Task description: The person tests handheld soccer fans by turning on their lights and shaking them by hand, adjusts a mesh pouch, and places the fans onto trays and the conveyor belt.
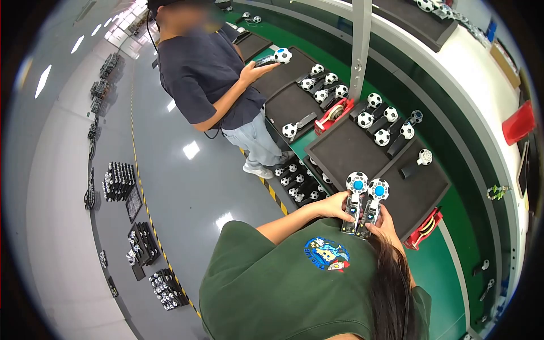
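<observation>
Far left of the frame, dark racks of small parts (120, 181) stand in rows on the grey floor (187, 187), with more trays (152, 258) lower down beside a yellow-and-black floor line.

Upper middle, a co-worker in a dark shirt (204, 73) stands facing the tabletop (481, 187), one hand (252, 71) cradling a football-headed piece (281, 55).

Lower middle, the wearer's green shirt fills the foreground. The left hand (334, 205) grips the left toy (355, 204), fingers curled around its lower body; the ball head with a blue centre sits above the hand. Just beside it, nearly touching, the right hand (386, 222) grips the right toy (374, 207) the same way, fingers wrapped on the base. Both toys stand upright, long axes running from the hands up toward the top of the frame, side by side and parallel. Each hand is nearer its own toy.

Directly beyond the ball heads lies a black tray (357, 150), mostly bare, with a single loose piece (416, 161) on the tray to its right. Further up, more football toys (385, 122) lie in pairs on trays, a red tape dispenser (334, 113) near a grey post (360, 45). A second red dispenser (426, 226) sits right of the hands. At the far right edge is a red bin (518, 122).
</observation>
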Available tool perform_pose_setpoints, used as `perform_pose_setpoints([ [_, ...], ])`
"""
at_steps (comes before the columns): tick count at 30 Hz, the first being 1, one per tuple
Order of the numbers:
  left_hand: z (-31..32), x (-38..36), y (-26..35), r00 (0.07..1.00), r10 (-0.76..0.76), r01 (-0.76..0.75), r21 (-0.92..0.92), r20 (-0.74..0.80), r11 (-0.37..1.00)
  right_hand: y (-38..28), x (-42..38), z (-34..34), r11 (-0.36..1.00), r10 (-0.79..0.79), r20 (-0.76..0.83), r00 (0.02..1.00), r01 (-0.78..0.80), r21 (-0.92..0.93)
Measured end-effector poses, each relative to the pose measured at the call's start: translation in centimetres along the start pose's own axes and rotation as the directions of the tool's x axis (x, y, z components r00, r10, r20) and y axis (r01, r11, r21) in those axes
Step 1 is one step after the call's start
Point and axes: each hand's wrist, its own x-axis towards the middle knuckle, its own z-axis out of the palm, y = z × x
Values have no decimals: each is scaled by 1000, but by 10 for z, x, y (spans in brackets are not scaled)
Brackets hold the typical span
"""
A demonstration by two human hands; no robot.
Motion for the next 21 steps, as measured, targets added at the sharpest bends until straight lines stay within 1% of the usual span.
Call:
perform_pose_setpoints([
  [5, 0, -1, 1, 1000, 0, 0, -16, 14, 1000, 4, -3, 1, 999, 30, -54, 998, -31, -14],
  [11, 0, -3, 1, 1000, 11, -11, -2, 25, 1000, 4, -4, 4, 1000, 22, -68, 997, -22, -3],
  [15, 0, -5, 0, 999, -38, 41, -125, 25, 991, 11, -2, -1, 1000, 19, -51, 999, -19, 4],
  [21, -8, -3, -5, 1000, -13, 17, -162, 23, 987, 3, 1, 5, 997, 63, -71, 995, -60, 54],
])
